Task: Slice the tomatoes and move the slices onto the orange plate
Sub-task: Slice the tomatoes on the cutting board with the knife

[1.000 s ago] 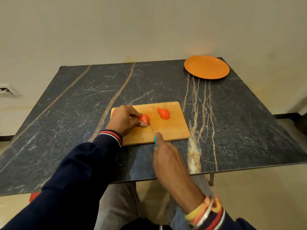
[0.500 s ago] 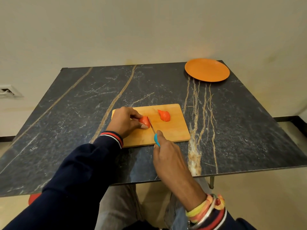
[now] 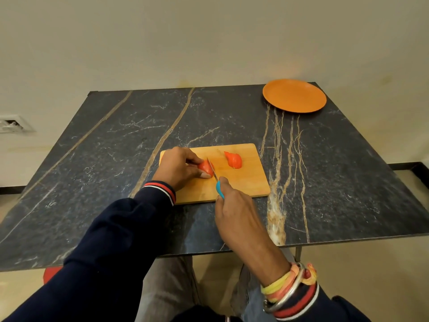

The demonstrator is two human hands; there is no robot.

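- The orange plate [image 3: 294, 96] sits at the far right corner of the dark, veined table [image 3: 116, 159], well beyond both hands and to their right; only its plain orange face shows.
- A wooden cutting board [image 3: 243, 182] lies beneath the hands and carries two pieces of tomato.
- The left hand [image 3: 177, 167] curls over the tomato piece [image 3: 206, 168] on the board's left half, with fingertips and thumb pinching it down against the wood.
- The right hand [image 3: 236, 212], just nearer the person than the left, has its fingers wrapped round the blue handle of a knife [image 3: 219, 189]. The thin blade angles away and to the left, its edge set against the exposed right side of the held piece.
- The second tomato piece [image 3: 234, 159] rests on the board just beyond and to the right of the knife tip, apart from both hands.
- Between the board and the plate runs open tabletop streaked with tan veins.
- Coloured thread bands and a metal bangle [image 3: 287, 289] circle the right wrist; a navy sleeve [image 3: 116, 228] with a red-and-white cuff covers the left arm.
- A wall socket [image 3: 14, 123] shows far to the left of the left hand.
- A red object [image 3: 52, 273] peeks from under the table's near edge, left of the left arm; what it is cannot be told.
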